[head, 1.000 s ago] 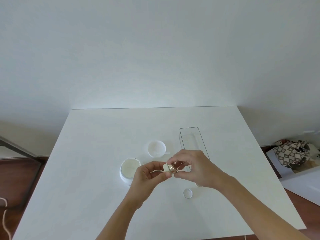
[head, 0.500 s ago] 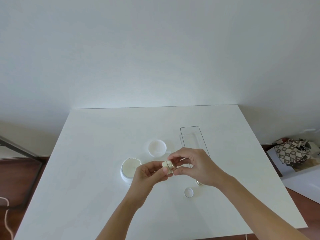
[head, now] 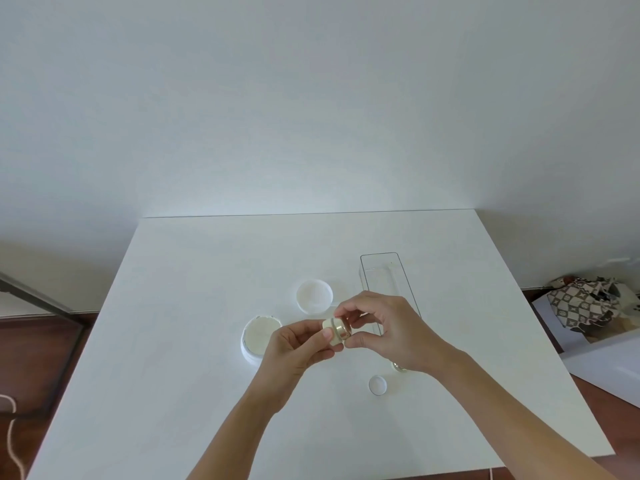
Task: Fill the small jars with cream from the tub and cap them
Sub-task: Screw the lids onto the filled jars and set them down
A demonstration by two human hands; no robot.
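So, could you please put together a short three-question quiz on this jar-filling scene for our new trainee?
1. True or false: the small jar rests on the table.
2. Which hand grips its gold cap end: A left hand, B right hand?
3. Fill in: the cream tub stands open; its lid lies ___ it.

Key: 1 false, both hands hold it up; 2 B; 3 beyond.

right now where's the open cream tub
In the head view the cream tub sits on the table left of centre, just behind the left hand, with its lid behind it to the right.
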